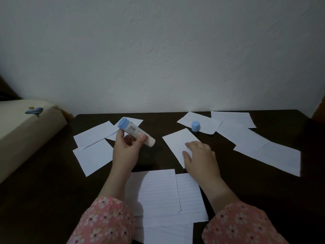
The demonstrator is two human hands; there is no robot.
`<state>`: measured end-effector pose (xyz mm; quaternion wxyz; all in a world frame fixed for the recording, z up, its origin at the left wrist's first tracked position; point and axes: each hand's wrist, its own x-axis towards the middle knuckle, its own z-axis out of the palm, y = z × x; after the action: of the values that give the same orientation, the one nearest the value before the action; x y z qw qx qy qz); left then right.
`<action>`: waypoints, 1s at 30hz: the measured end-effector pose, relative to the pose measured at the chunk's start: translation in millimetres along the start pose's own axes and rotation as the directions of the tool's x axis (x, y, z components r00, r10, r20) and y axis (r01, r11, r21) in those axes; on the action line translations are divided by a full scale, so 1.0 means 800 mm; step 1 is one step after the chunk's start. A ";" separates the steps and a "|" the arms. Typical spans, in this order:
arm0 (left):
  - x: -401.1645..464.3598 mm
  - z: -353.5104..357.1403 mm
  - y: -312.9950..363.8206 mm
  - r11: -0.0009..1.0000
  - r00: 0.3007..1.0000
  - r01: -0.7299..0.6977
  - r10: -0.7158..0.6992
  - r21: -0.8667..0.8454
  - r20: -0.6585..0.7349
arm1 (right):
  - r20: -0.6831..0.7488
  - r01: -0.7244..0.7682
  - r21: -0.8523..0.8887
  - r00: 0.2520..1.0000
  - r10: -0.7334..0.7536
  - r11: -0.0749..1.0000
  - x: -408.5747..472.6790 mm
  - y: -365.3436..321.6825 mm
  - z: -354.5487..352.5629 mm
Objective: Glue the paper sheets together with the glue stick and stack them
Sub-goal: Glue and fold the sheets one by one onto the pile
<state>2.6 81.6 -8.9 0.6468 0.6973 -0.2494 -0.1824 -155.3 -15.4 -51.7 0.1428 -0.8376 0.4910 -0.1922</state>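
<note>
Glue stick (136, 132) — uncapped, pinched in left hand (127, 149) — while flat-fingered right hand (200, 154) presses a paper sheet (181, 143).

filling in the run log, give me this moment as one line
left hand: holds uncapped glue stick | right hand: flat on paper sheet | cap: on far sheet

— What did the left hand (127, 148) have?

— It gripped the uncapped glue stick (135, 132) above the dark tabletop (52, 182), blue base up and to the left.

— And the right hand (200, 155)?

— It lay flat on a white sheet (177, 140). The blue cap (195, 126) stood on another sheet (205, 125) behind it. Lined sheets (158, 189) overlapped nearest the person.
</note>
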 end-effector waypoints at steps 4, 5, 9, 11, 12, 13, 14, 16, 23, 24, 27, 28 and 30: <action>-0.003 0.002 0.000 0.999 0.999 -0.018 0.017 0.029 0.027 | 0.147 0.099 -0.046 0.985 -0.092 0.994 0.000 0.003 -0.002; -0.004 0.003 0.000 0.999 0.999 -0.020 0.019 0.039 0.034 | 0.202 0.140 -0.027 0.971 -0.131 0.990 0.002 0.006 -0.006; -0.007 0.006 0.003 0.995 0.999 -0.018 0.015 0.094 0.040 | 0.206 0.170 -0.021 0.965 -0.162 0.985 0.005 0.017 -0.020; -0.008 0.008 0.005 0.994 0.999 -0.018 0.014 0.103 0.040 | 0.035 0.091 -0.018 0.995 -0.090 0.996 0.001 0.020 -0.021; -0.009 0.010 0.005 0.994 0.999 -0.020 0.016 0.108 0.041 | -0.032 0.044 -0.008 0.999 -0.045 0.999 -0.001 0.020 -0.019; -0.010 0.011 0.006 0.993 0.999 -0.021 0.016 0.118 0.042 | -0.063 0.007 -0.006 0.998 -0.008 1.000 -0.003 0.021 -0.018; -0.011 0.012 0.006 0.991 0.999 -0.023 0.017 0.129 0.045 | -0.059 -0.018 -0.023 0.998 0.017 1.000 -0.005 0.021 -0.017; -0.013 0.015 0.007 0.990 0.998 -0.024 0.016 0.142 0.056 | 0.017 -0.027 -0.096 0.999 0.029 0.995 -0.006 0.023 -0.015; -0.014 0.018 0.008 0.988 0.995 -0.033 0.018 0.148 0.099 | 0.101 0.030 -0.074 0.995 -0.022 0.997 0.003 0.037 -0.032; -0.015 0.018 0.007 0.988 0.994 -0.029 0.014 0.149 0.106 | 0.035 0.021 -0.069 0.999 -0.019 0.997 0.002 0.037 -0.032; -0.015 0.021 0.005 0.987 0.991 -0.038 0.018 0.159 0.130 | -0.043 -0.016 -0.082 0.999 0.013 0.997 -0.006 0.026 -0.029; -0.015 0.023 0.005 0.986 0.991 -0.040 0.018 0.165 0.134 | -0.001 -0.028 -0.118 1.000 0.028 0.993 -0.007 0.022 -0.026; -0.017 0.025 0.003 0.983 0.990 -0.038 0.013 0.180 0.141 | 0.072 -0.023 -0.178 0.997 0.037 0.984 -0.007 0.015 -0.021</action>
<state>-20.3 72.9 -9.0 0.5636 0.7358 -0.3186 -0.1989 -175.0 -16.9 -42.8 0.0893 -0.8461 0.5130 -0.1141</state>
